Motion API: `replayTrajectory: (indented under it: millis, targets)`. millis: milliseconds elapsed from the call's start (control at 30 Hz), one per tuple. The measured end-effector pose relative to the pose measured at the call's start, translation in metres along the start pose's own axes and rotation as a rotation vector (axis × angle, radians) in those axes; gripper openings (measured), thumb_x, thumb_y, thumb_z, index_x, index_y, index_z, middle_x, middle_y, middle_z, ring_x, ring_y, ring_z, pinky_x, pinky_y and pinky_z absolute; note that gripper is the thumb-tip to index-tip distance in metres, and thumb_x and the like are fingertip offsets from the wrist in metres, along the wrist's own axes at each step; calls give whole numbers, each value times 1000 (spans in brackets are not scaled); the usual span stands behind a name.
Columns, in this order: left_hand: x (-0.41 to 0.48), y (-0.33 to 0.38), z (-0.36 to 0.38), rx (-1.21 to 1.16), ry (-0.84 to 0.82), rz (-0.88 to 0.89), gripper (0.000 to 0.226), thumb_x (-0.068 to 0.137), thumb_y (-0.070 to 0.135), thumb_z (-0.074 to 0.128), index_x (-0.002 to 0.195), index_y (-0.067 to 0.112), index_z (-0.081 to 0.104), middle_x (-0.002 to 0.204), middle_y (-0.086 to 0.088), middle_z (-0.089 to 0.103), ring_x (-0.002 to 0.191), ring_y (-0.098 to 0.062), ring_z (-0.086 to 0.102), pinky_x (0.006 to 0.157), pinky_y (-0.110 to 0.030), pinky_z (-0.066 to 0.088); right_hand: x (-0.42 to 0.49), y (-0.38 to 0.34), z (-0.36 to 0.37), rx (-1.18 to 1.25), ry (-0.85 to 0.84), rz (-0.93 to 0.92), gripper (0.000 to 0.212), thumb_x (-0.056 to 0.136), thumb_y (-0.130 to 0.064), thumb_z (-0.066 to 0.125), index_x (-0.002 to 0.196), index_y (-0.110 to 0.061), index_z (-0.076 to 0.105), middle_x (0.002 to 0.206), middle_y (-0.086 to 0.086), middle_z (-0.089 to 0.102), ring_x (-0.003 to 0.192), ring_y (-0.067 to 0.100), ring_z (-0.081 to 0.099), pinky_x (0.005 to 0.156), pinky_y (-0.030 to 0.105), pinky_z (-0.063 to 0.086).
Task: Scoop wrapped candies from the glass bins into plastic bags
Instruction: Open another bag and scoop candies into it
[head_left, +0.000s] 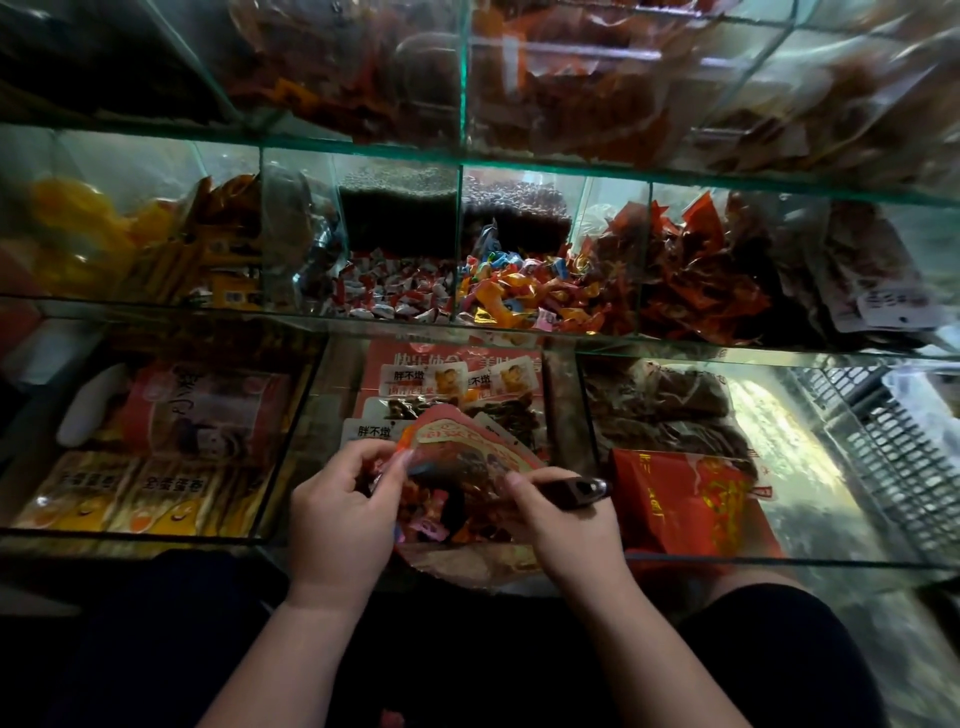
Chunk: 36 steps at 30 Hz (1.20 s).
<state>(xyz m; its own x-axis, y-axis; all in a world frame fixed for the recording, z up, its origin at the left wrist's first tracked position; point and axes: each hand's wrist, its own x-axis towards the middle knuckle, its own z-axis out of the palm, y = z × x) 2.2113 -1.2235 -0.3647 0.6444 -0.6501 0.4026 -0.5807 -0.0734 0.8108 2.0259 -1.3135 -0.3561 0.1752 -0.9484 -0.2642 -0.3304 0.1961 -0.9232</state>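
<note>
Evidently, the left hand (337, 512) pinched the rim of the bag (467, 447); the right hand (566, 525) gripped a dark scoop (576, 487). The bag was judged limp, light and slippery, best held at the rim.

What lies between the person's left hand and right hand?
In the head view, a red-printed plastic bag lies between them. The left hand pinches its edge; the right hand, at its other edge, holds a dark tool.
</note>
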Motion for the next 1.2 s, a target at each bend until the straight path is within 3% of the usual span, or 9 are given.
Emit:
replayTrajectory:
  millis: [100, 300, 500, 767, 867, 933, 1000, 1100, 1200]
  targets:
    - [1, 2, -1, 14, -8, -13, 7, 87, 32, 75, 93, 31, 71, 80, 22, 67, 79, 5, 65, 60, -4, 44, 1, -1, -2, 77, 55, 26, 19, 92, -30, 75, 77, -20, 80, 78, -3, 79, 84, 14, 75, 83, 38, 59]
    - [0, 3, 1, 16, -9, -31, 8, 87, 31, 76, 93, 32, 71, 80, 20, 68, 77, 3, 66, 60, -13, 52, 0, 0, -1, 123, 26, 80, 21, 91, -30, 76, 71, -25, 79, 77, -11, 78, 86, 12, 75, 77, 26, 57]
    - [-1, 3, 1, 7, -15, -51, 9, 88, 33, 74, 96, 28, 72, 81, 16, 70, 74, -4, 70, 58, -32, 60, -1, -1, -7, 262, 74, 183, 15, 93, -29, 74, 79, -29, 81, 84, 3, 81, 88, 25, 78, 89, 48, 62]
    - [-1, 10, -2, 14, -7, -61, 8, 87, 34, 74, 92, 36, 68, 79, 22, 67, 78, 3, 66, 59, -18, 54, -4, 1, -8, 322, 121, 207, 12, 90, -36, 77, 82, -28, 81, 87, 4, 81, 90, 25, 78, 90, 47, 61]
    - [0, 16, -4, 41, 18, -41, 8, 88, 25, 75, 96, 27, 71, 90, 19, 68, 85, 1, 65, 71, -27, 58, -4, -2, -16, 497, 126, 253, 15, 91, -25, 77, 79, -17, 80, 88, 21, 79, 82, 38, 79, 74, 41, 65]
    - [3, 23, -8, 88, 90, 75, 9, 90, 15, 73, 98, 14, 73, 105, 8, 66, 101, -5, 60, 91, -29, 52, -3, -4, -26, 585, 146, 292, 16, 91, -22, 77, 83, -8, 78, 84, 25, 78, 78, 39, 78, 63, 34, 63]
    - [5, 34, -13, 65, 153, 232, 6, 91, 7, 69, 97, 6, 72, 107, -1, 65, 105, -13, 60, 95, -24, 46, -3, -8, -37, 698, 161, 321, 24, 89, -20, 79, 96, 2, 72, 82, 29, 76, 78, 43, 77, 61, 34, 63]
    - [-2, 56, -9, -59, 33, 309, 12, 89, 5, 64, 98, 5, 72, 99, 0, 67, 98, -10, 64, 86, -19, 49, -6, -14, -54, 773, 145, 315, 34, 85, -19, 82, 104, 5, 68, 81, 30, 75, 80, 47, 76, 64, 37, 64]
    - [-10, 65, 5, 26, -212, 157, 20, 93, 20, 65, 112, 19, 69, 114, 15, 61, 111, 3, 56, 93, -18, 48, -16, -23, -70, 790, 113, 279, 35, 81, -19, 84, 104, 3, 69, 86, 27, 77, 83, 47, 76, 66, 37, 64]
